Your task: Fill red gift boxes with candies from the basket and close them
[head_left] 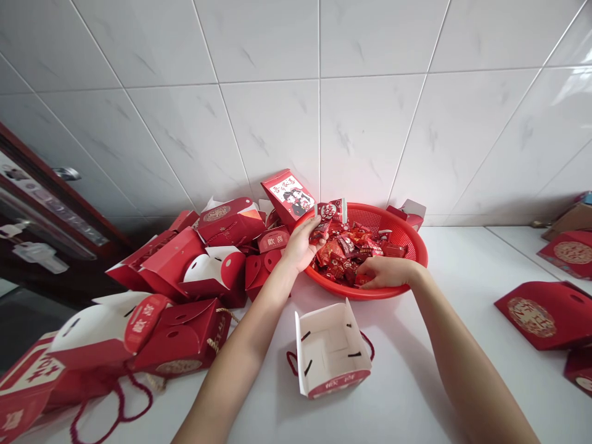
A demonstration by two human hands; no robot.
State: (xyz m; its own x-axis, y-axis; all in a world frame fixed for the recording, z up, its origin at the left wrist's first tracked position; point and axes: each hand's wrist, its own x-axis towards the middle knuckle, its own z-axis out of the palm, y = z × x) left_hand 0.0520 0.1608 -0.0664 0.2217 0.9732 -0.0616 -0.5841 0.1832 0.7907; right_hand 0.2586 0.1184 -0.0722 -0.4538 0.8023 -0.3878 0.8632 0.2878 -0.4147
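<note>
A red plastic basket (pixel 419 237) holds several red wrapped candies (pixel 345 246). Over its left side, my left hand (pixel 303 243) is closed on red candy packets (pixel 329 213), one with a white-edged wrapper sticking up. My right hand (pixel 382 272) reaches into the basket's front right part, its fingers curled down among the candies; what they grip, if anything, is hidden. In front of the basket stands an open gift box (pixel 329 351), white inside, with nothing in it and dark red cord handles at its sides.
Several red gift boxes (pixel 185 336) crowd the left side, some open. An upright box with a cartoon couple (pixel 290 194) leans behind the basket. More red boxes (pixel 546 314) lie at the right. A tiled wall (pixel 370 135) rises behind the white tabletop (pixel 398 382).
</note>
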